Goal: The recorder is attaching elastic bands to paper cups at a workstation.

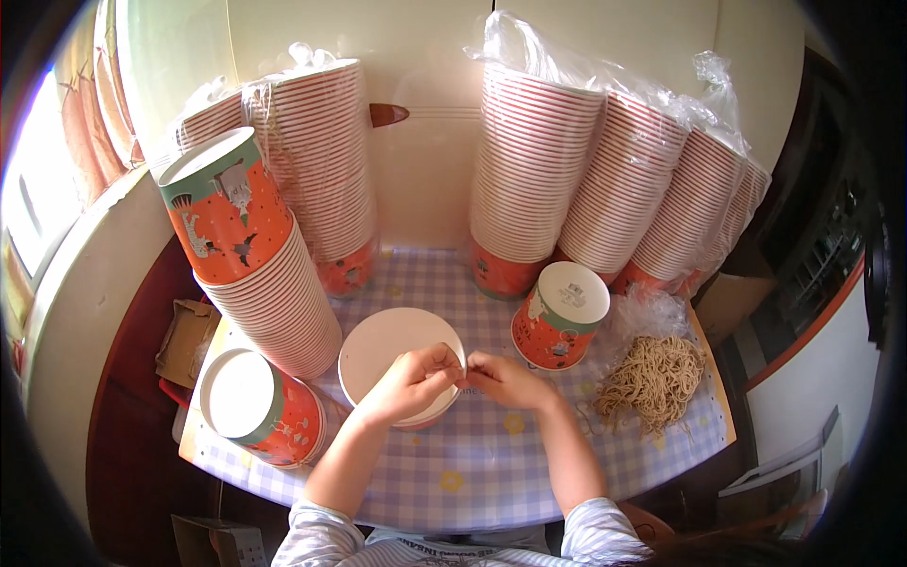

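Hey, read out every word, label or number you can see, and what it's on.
I won't copy wording, but print shows here:
Front right tub: small dark lettering on its orange wall.
Its pale top: grey mark, too small to read.
Shirt: dark lettering, lower edge.
Tablecloth: a scrap of lettering beside the right hand, seemingly partly covered.

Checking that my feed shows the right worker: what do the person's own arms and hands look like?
The left hand and right hand are bare, with no gloves visible. The forearms are uncovered too, up to loose, pale grey-and-white striped sleeves. No watch shows on either wrist.
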Demonstrator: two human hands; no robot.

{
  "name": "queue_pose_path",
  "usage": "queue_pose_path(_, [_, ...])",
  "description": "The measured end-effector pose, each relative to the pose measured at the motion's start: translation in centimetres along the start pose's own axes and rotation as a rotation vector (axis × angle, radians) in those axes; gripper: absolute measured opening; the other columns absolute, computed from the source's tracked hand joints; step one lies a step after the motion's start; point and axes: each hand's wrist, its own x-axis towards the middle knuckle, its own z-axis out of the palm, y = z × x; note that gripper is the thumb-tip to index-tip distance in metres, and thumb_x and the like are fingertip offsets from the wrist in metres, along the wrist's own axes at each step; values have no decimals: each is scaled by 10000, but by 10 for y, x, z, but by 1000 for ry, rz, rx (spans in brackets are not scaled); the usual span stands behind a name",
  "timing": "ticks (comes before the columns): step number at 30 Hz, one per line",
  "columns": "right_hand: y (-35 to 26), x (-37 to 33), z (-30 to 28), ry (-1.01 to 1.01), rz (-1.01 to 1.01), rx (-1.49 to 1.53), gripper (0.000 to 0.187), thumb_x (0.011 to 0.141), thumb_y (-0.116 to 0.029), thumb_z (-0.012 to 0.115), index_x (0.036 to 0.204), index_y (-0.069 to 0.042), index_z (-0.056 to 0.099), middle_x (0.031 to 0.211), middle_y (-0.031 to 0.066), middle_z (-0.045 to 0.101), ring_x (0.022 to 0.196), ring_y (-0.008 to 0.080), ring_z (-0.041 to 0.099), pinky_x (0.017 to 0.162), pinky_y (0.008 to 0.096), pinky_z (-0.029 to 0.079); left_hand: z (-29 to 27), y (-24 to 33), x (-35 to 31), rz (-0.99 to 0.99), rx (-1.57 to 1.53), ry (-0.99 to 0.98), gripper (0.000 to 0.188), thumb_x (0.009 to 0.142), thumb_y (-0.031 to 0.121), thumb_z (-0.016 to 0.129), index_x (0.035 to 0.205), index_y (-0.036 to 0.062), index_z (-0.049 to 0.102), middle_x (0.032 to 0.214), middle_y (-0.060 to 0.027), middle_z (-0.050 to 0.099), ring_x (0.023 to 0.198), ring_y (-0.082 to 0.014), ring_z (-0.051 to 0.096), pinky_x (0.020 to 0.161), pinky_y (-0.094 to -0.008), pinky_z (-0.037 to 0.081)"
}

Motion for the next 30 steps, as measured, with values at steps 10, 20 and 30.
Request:
queue_pose_path(10, [-33, -28, -19, -195, -180, -379, 200, 857, -165, 549, 1024, -56, 569, 889, 115, 644, 760, 260, 627, 664, 321, 488, 13, 8, -5, -3, 453, 47, 159, 783, 118, 596, 868, -4, 653, 758, -144, 657, 699, -249, 653, 639, -313, 511])
queue_pose_path(20, [-55, -37, -16, 24, -169, -131, 64, 871, -60, 516, 918, -23, 496, 759, 73, 603, 693, 171, 601, 620, 286, 465, 21, 12, -5, 40, 491, 32, 153, 770, 84, 617, 900, 11, 650, 776, -127, 658, 699, -223, 652, 639, -300, 510])
queue_pose_path(30, [-49, -40, -23, 77, -439, -145, 146, 727, 77, 462, 798, -7, 559, 789, 68, 591, 720, 187, 574, 633, 285, 465, 22, 22, -6, -6, 415, 10, 159, 767, 82, 629, 906, 5, 635, 798, -112, 656, 726, -194, 650, 653, -291, 508])
